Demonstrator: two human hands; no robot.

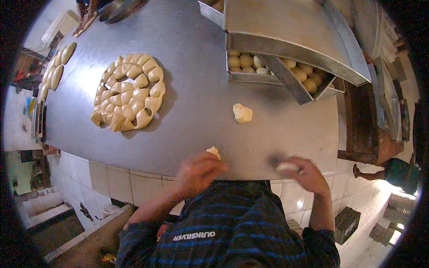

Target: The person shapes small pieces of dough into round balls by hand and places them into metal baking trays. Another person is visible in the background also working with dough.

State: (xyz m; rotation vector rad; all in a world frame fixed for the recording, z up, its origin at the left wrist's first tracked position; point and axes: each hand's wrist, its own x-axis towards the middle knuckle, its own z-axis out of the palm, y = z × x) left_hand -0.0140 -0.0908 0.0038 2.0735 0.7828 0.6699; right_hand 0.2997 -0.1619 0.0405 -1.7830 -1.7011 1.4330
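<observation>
My left hand (202, 169) is at the near edge of the metal worktable (194, 100), its fingers curled over a pale piece of dough (213, 152) that shows past them; whether they grip it is hidden. My right hand (301, 171), slightly blurred, holds another dough piece (287, 168) by the same edge. A lone lump of dough (242, 113) lies on the metal beyond both hands. Further left rests a large round sheet of dough (129, 92), cut into many joined pieces.
Stacked metal trays (254, 77) with dough balls (246, 60) stand at the back right, one set askew. Long dough pieces (57, 77) lie at the far left. Another person's hands (85, 20) work near a round metal pan (117, 10). Another person (400, 176) is at the right.
</observation>
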